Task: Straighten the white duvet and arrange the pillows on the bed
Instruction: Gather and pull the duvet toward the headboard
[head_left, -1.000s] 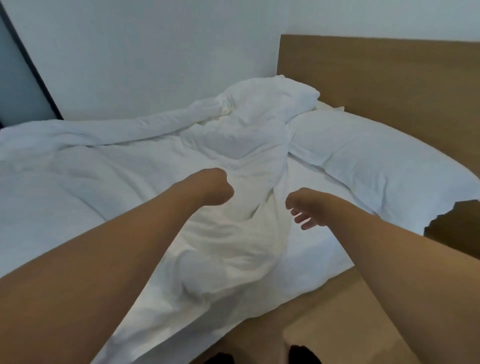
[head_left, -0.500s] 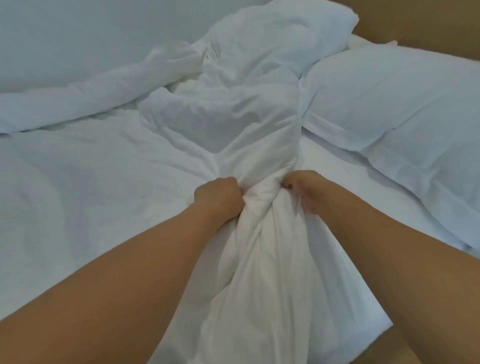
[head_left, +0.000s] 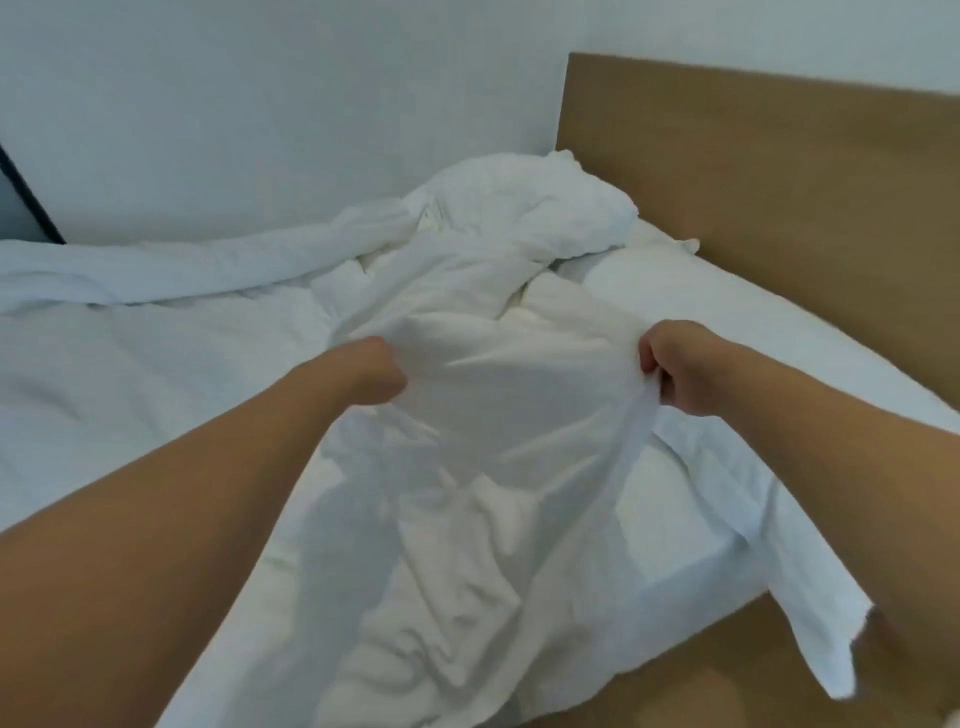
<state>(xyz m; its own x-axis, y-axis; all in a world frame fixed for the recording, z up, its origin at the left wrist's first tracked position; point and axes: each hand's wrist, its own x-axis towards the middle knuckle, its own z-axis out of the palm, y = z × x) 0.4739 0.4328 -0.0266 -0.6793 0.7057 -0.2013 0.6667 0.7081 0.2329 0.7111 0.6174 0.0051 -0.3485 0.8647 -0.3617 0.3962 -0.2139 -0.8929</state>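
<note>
A crumpled white duvet (head_left: 483, 415) lies across the bed, bunched into a ridge along the wall and heaped near the headboard. My left hand (head_left: 371, 371) grips a fold of it at the centre. My right hand (head_left: 680, 366) grips its edge further right, and the cloth is stretched and lifted between the two hands. A white pillow (head_left: 727, 317) lies flat against the headboard on the right, partly hidden by the duvet and my right arm. Behind the heap, a corner of a second pillow (head_left: 670, 241) peeks out.
A wooden headboard (head_left: 779, 171) stands at the right. A white wall (head_left: 260, 104) runs along the far side of the bed. Wooden floor (head_left: 701, 680) shows at the bottom right, beside the bed's near edge. A dark frame (head_left: 26, 202) is at the far left.
Both hands closed on the bunched duvet close together, then moved apart and lifted, spreading the cloth between them. The view has pulled back and up from the bed.
</note>
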